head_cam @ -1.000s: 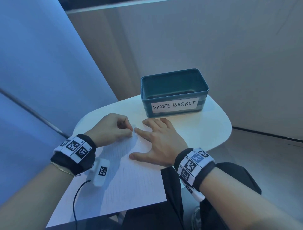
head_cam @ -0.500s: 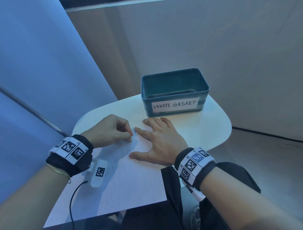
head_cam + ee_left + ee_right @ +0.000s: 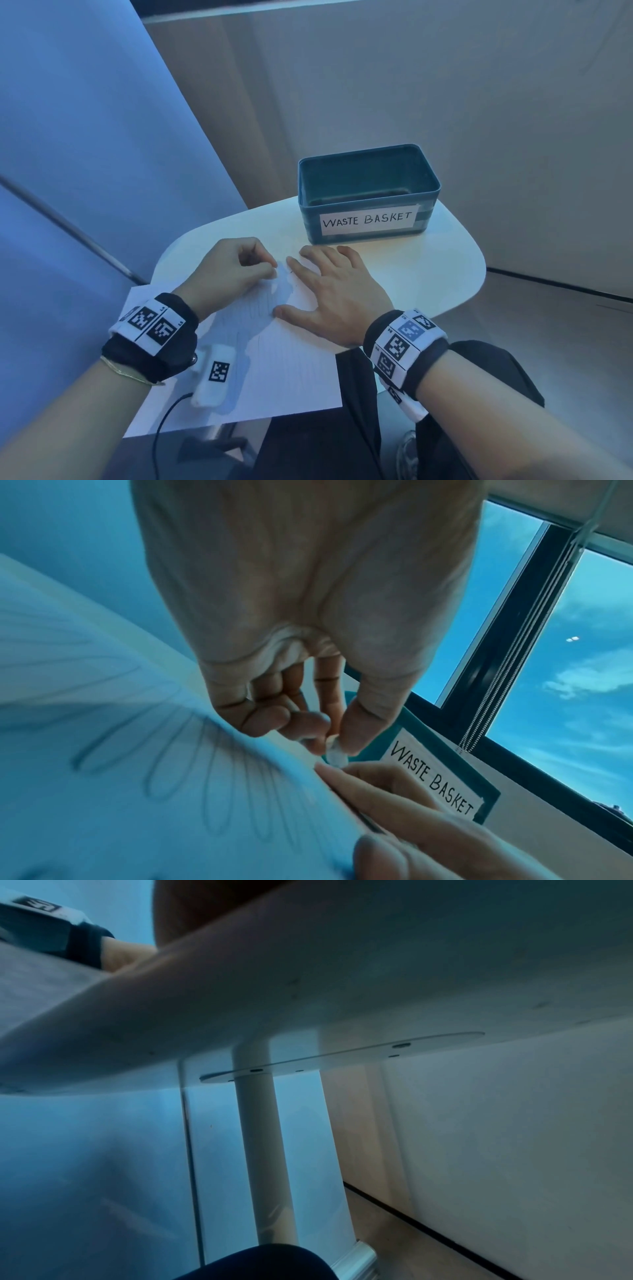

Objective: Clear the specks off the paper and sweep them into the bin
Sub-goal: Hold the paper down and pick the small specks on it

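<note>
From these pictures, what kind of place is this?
Probably an office or study corner, not a kitchen or workshop. A small white table on one leg holds a lined paper and a labelled bin; a window with a blind cord shows sky.

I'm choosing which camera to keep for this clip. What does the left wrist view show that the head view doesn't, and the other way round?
Only the left wrist view: a small white eraser pinched in the left hand, pencil loops on the paper, and a window.

Only the head view: the whole bin on the table, the right hand lying flat on the paper, and both wristbands.

Both: the bin's WASTE BASKET label, the paper, both hands.
</note>
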